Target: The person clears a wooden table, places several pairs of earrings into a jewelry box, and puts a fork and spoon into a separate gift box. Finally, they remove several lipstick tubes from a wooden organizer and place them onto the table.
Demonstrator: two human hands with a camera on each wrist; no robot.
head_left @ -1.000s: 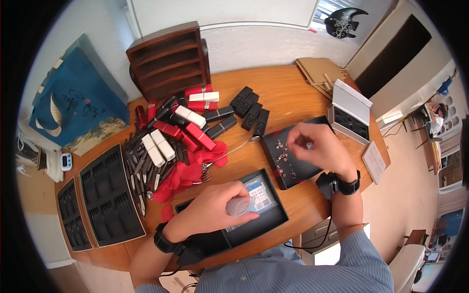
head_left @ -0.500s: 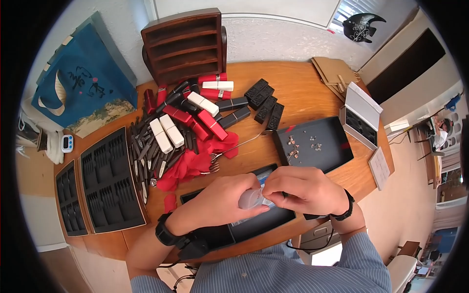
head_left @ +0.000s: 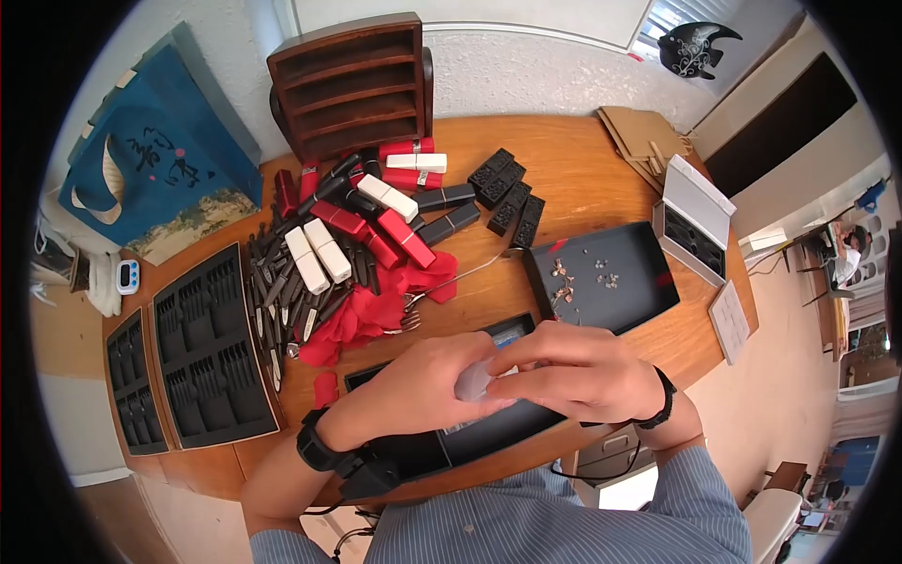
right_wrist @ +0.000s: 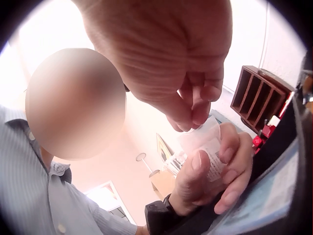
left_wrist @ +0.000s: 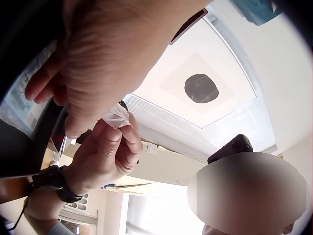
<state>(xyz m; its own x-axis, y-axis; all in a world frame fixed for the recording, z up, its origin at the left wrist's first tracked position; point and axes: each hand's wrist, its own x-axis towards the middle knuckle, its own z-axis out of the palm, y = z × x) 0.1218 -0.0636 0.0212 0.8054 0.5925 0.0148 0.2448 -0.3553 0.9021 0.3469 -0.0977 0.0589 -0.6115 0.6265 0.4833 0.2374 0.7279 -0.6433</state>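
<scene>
Low over the near black box [head_left: 526, 428], my left hand [head_left: 418, 381] grips a small translucent plastic bag [head_left: 474, 381] between thumb and fingers. Printed text shows on the bag's side in the right wrist view. From the right, my right hand [head_left: 592, 371] reaches across and pinches the bag's upper edge with curled fingertips, as the left wrist view shows. A flat packet with blue print [right_wrist: 264, 196] lies in the box below, mostly covered by the hands. Beyond the right hand stands a black tray [head_left: 639, 291] holding small trinkets [head_left: 564, 280].
At left are black cutlery trays [head_left: 209, 352], a heap of dark-handled cutlery [head_left: 282, 291], red, white and black slim boxes [head_left: 399, 240] and red cloth [head_left: 348, 324]. Behind stand a wooden rack [head_left: 352, 89] and black blocks [head_left: 507, 202]; a white lidded box [head_left: 695, 221] is at right.
My right hand has come from over the trinket tray to the bag, and its fingers now close over the bag's mouth. The left hand keeps its hold on the bag.
</scene>
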